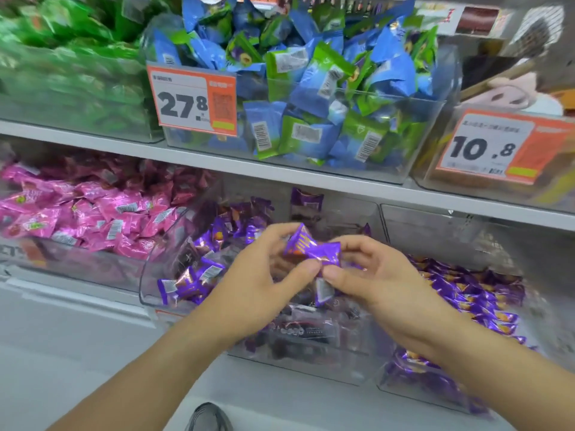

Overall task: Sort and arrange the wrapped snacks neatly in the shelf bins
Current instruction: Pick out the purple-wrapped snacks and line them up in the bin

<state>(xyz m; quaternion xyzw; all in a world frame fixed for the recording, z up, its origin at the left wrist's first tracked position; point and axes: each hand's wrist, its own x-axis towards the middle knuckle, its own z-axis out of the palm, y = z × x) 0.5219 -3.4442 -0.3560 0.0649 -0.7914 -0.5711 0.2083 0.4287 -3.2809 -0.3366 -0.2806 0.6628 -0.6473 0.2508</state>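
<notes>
A purple snack [312, 248] is pinched between both hands, left hand [261, 275] on one end, right hand [370, 275] on the other, fingers curled round it. Right below the grip sits a clear bin [149, 275] of purple snacks; pink snacks [93, 213] lie left, blue-green snacks [311, 88] above.

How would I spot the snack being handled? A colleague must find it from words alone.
Start at the 27.8 price tag on the upper shelf, then drop to the clear bin of purple snacks below. Above it, both hands pinch one purple wrapped snack: the only one lifted clear of the pile.
</notes>
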